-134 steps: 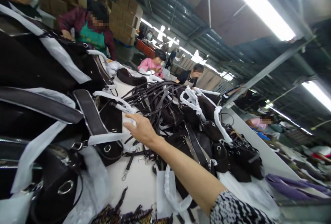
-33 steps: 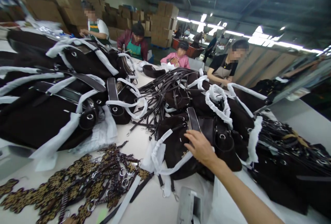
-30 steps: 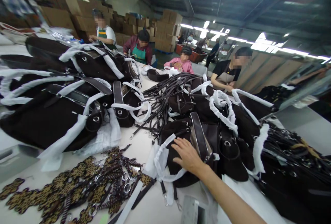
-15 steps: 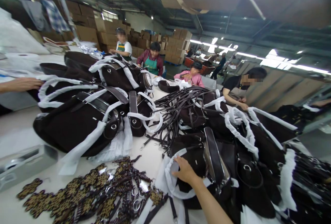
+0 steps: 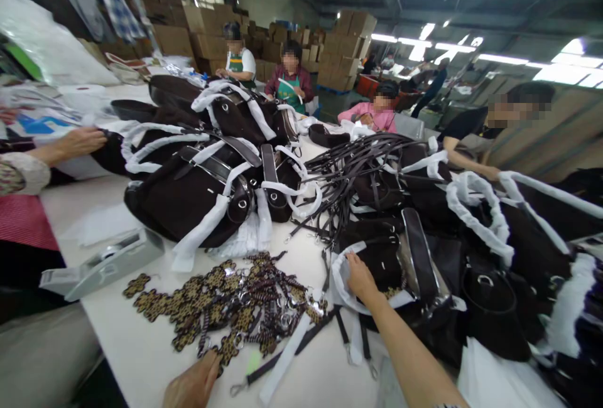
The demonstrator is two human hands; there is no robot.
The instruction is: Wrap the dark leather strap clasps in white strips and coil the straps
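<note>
My right hand is closed at the white-wrapped handle of a dark brown handbag in front of me on the right. At the bottom, my left hand has its fingers together at the edge of a leopard-print flower-shaped charm, part of a heap. Striped cords and metal rings lie tangled among these charms. Between my hands, a dark strap with a metal clip and a white strip lie on the white table.
A tape dispenser stands left of the charms. More dark handbags with wrapped handles are piled behind, beside a bundle of dark straps. A co-worker's hand touches the bags at left. Several other people are around the table.
My left hand has come into view at the charms. My right hand stays at the bag handle, its fingers closer together. The view has turned left and down, showing more of the table front.
</note>
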